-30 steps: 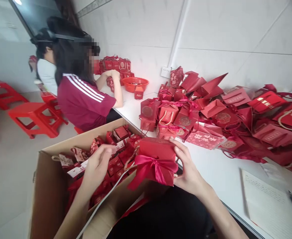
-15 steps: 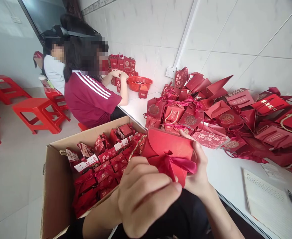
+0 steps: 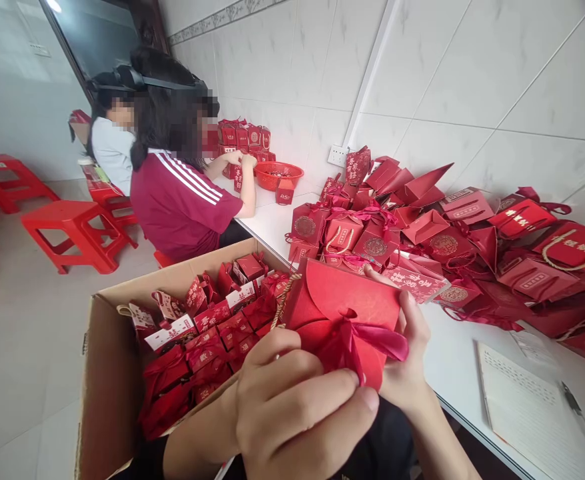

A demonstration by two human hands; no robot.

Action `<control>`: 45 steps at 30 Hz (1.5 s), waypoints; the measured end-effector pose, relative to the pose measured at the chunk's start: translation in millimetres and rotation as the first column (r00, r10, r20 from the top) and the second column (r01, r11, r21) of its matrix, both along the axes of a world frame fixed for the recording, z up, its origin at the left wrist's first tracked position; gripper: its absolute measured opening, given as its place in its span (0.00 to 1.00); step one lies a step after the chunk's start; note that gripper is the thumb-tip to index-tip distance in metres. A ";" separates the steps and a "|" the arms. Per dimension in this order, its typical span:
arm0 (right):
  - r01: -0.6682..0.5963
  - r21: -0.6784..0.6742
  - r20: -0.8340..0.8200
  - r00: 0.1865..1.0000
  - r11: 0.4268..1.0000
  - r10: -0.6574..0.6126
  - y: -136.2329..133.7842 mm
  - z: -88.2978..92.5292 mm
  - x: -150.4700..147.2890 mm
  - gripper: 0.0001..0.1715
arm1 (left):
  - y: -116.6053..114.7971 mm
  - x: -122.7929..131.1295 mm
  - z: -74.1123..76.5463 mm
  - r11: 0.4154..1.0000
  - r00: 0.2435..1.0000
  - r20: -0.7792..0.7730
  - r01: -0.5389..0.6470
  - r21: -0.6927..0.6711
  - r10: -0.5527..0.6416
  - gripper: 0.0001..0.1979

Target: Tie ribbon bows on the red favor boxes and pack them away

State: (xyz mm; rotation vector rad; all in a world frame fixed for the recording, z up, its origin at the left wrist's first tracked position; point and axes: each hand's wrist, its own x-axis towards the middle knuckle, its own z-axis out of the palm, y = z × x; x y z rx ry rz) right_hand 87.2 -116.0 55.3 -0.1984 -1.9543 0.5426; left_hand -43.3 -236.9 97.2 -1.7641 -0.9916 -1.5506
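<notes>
A red cardboard gift box with curved, overlapping flaps (image 3: 345,287) is held up over the person's lap, between an open brown cardboard carton (image 3: 105,387) and the white surface (image 3: 455,343). The right hand (image 3: 412,343) cups its right side, thumb and fingers curved around, seemingly to steady it with the flapped face toward the person. The left hand (image 3: 292,400), fingers curled together, pinches the glossy crimson ribbon (image 3: 380,339) near the box's lower front corner, perhaps to control its loose end. A twisted gold cord (image 3: 285,293) hangs at the left.

The carton's near edge runs behind the left forearm; inside, small red boxes (image 3: 235,330) stand packed in rows, probably to save space. The surface's edge passes behind the right forearm. Right of the box, a white strip of surface gives some room between the heaped red boxes (image 3: 445,247) and the open lined paper notebook (image 3: 522,393); leftward, the carton limits movement.
</notes>
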 end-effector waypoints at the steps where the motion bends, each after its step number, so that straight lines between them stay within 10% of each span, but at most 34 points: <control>1: 0.007 0.006 -0.004 1.000 1.000 -0.007 0.0 0.4 0.0 0.53 | -0.1 -1.3 0.3 1.000 1.000 -0.015 0.005 -0.008 -0.005 0.08; 8: 0.031 0.041 0.003 1.000 0.999 -0.031 -1.0 3.2 1.8 0.54 | 2.6 -2.0 -1.0 1.000 0.991 -0.135 0.016 -0.011 -0.017 0.08; 12: 0.096 0.023 0.090 0.991 0.995 -0.098 0.2 6.5 11.4 0.58 | 5.8 -16.1 -6.0 0.990 0.976 0.186 0.093 0.101 -0.111 0.14; 14: 0.080 -0.052 0.219 0.974 0.995 -0.066 1.2 5.5 15.1 0.59 | 5.5 -32.0 -8.2 0.983 0.927 0.348 0.172 -0.069 -0.138 0.30; 15: 0.042 -0.129 0.285 0.959 0.991 -0.003 0.9 3.0 15.1 0.59 | 4.3 -41.2 -9.8 0.923 0.919 0.370 0.252 -0.290 -0.134 0.38; 18: -0.068 -0.447 0.391 0.882 0.892 0.263 -7.2 -14.5 5.9 0.55 | -3.8 -68.7 -20.6 0.501 0.940 0.330 0.325 -0.802 -0.082 0.39; 23: -0.168 -0.774 0.231 0.823 0.611 0.519 -37.2 -58.7 -22.8 0.48 | -23.9 -105.6 -61.2 0.194 0.778 0.596 0.565 -0.802 0.198 0.37; 26: -0.223 -0.858 0.060 0.850 0.462 0.523 -42.1 -75.4 -29.2 0.42 | -32.6 -122.3 -84.3 0.291 0.360 0.799 0.795 -0.533 0.481 0.28; 29: -0.249 -0.854 -0.083 0.932 0.457 0.353 -31.7 -83.5 -24.3 0.34 | -35.5 -133.6 -94.5 0.511 -0.109 0.809 0.821 -0.254 0.578 0.25; 32: -0.210 -0.871 -0.134 0.971 0.444 0.196 -18.1 -90.7 -12.5 0.26 | -33.2 -141.0 -93.2 0.592 -0.298 0.804 0.802 -0.082 0.514 0.26; 40: 0.140 -0.942 0.199 0.966 0.306 0.168 -18.3 -142.0 36.4 0.26 | -28.0 -147.1 -85.7 0.639 -0.305 0.833 0.766 -0.073 0.461 0.26; 42: 0.212 -0.934 0.266 0.950 0.287 0.163 -20.5 -155.7 52.9 0.28 | -25.1 -151.6 -94.2 0.653 -0.210 0.866 0.740 -0.162 0.453 0.27; 45: 0.331 -0.906 0.364 0.927 0.264 0.085 -22.8 -166.7 77.7 0.29 | -14.6 -165.6 -121.2 0.681 0.161 0.825 0.491 -0.544 0.542 0.28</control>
